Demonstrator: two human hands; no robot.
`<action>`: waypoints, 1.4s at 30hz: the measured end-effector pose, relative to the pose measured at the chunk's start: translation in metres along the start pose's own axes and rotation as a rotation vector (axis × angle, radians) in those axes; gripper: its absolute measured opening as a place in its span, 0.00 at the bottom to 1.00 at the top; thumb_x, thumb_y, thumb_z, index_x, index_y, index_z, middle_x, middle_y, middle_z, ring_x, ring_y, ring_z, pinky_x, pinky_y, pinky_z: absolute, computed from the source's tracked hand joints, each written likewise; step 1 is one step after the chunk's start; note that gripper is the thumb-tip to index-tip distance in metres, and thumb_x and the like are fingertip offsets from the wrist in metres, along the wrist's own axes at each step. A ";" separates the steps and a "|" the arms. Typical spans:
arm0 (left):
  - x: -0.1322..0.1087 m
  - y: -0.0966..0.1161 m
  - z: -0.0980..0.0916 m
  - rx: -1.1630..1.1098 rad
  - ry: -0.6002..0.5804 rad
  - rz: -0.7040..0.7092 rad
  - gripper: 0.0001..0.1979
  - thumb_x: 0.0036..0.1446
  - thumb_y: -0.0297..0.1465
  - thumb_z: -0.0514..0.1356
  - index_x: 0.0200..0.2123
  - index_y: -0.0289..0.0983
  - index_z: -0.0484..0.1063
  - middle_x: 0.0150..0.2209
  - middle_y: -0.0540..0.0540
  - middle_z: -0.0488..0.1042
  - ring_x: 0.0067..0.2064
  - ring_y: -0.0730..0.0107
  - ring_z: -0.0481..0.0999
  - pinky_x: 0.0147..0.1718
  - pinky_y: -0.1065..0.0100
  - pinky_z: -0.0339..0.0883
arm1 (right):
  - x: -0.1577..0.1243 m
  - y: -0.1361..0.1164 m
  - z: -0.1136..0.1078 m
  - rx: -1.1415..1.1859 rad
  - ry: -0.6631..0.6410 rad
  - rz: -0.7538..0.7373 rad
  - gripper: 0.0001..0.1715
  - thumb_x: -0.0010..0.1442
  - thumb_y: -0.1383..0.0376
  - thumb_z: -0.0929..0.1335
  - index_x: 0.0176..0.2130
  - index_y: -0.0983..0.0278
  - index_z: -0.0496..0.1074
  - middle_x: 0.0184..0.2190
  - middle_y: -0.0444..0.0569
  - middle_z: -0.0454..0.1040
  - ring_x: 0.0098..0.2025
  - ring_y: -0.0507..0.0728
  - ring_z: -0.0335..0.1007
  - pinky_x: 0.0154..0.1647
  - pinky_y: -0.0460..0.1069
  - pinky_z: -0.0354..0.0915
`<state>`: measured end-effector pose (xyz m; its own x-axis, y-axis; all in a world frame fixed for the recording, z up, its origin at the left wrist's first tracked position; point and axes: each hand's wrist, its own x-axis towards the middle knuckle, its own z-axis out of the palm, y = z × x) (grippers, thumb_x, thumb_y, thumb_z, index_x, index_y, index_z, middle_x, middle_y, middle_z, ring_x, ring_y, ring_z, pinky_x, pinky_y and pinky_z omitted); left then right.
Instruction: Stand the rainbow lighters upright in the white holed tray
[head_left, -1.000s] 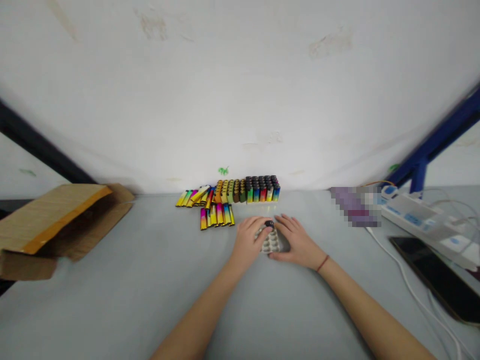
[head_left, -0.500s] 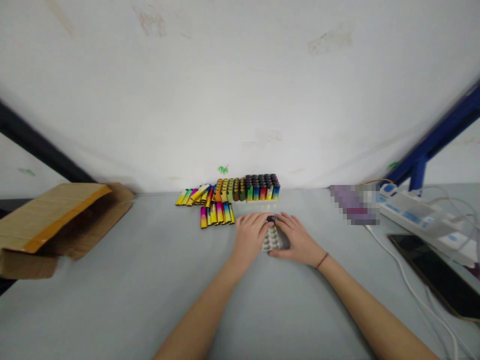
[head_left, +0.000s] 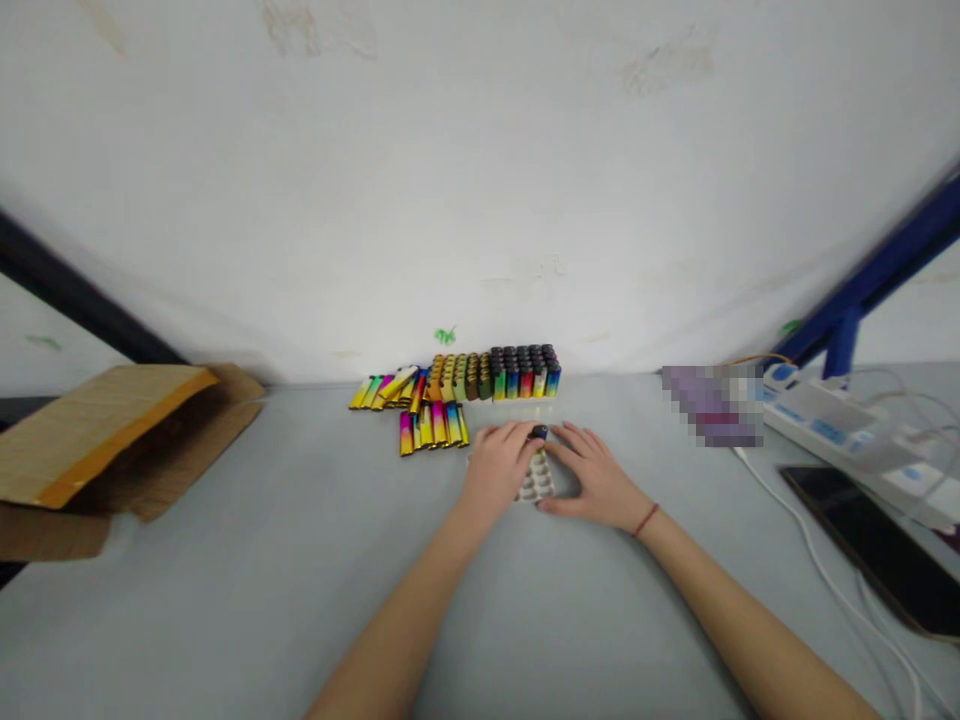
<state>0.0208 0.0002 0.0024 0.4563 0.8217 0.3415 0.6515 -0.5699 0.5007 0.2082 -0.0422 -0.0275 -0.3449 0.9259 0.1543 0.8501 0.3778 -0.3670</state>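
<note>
A pale plastic cell tray (head_left: 538,484) lies on the grey table (head_left: 300,560), with one black-capped lighter (head_left: 538,432) at its far end. The left hand (head_left: 499,462) curls over it, grip unclear; the right hand (head_left: 594,480) rests open alongside.

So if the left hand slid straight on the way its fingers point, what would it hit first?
The left hand would likely meet the small black piece at its fingertips first, then the upright lighters by the wall; depth is unclear.
</note>
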 end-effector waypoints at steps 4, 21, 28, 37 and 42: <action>0.001 0.001 -0.001 0.016 -0.013 -0.019 0.12 0.67 0.33 0.56 0.49 0.39 0.75 0.47 0.44 0.80 0.50 0.61 0.78 0.51 0.58 0.64 | 0.001 0.000 0.001 0.006 0.015 0.000 0.51 0.50 0.43 0.74 0.63 0.64 0.65 0.67 0.64 0.59 0.70 0.73 0.50 0.68 0.70 0.48; -0.006 -0.036 -0.036 0.614 0.152 -0.510 0.26 0.64 0.49 0.52 0.49 0.35 0.77 0.50 0.34 0.76 0.51 0.44 0.70 0.47 0.50 0.61 | 0.001 0.007 0.002 0.034 0.046 -0.029 0.49 0.49 0.42 0.74 0.61 0.66 0.67 0.65 0.64 0.63 0.68 0.74 0.54 0.67 0.71 0.52; -0.003 -0.036 -0.032 0.560 0.121 -0.488 0.18 0.67 0.33 0.49 0.48 0.34 0.77 0.48 0.34 0.78 0.51 0.48 0.73 0.50 0.50 0.60 | 0.001 0.009 0.004 0.037 0.048 -0.023 0.50 0.49 0.42 0.74 0.61 0.67 0.67 0.65 0.65 0.63 0.68 0.74 0.54 0.67 0.71 0.52; 0.000 -0.041 -0.039 0.140 0.474 -0.463 0.16 0.66 0.30 0.48 0.48 0.34 0.73 0.47 0.34 0.75 0.52 0.51 0.73 0.52 0.51 0.65 | 0.001 0.011 0.007 0.034 0.073 -0.033 0.49 0.50 0.42 0.74 0.61 0.67 0.67 0.64 0.65 0.64 0.67 0.74 0.54 0.66 0.71 0.53; 0.005 -0.046 -0.041 -0.712 0.532 -0.644 0.11 0.64 0.34 0.49 0.44 0.36 0.67 0.35 0.44 0.76 0.32 0.66 0.77 0.34 0.63 0.72 | 0.000 0.009 0.006 0.025 0.078 -0.023 0.49 0.50 0.43 0.74 0.61 0.67 0.67 0.64 0.65 0.64 0.68 0.74 0.54 0.67 0.70 0.52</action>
<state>-0.0317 0.0304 0.0139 -0.2751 0.9592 0.0648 0.0967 -0.0394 0.9945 0.2131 -0.0389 -0.0359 -0.3311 0.9143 0.2333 0.8318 0.3995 -0.3854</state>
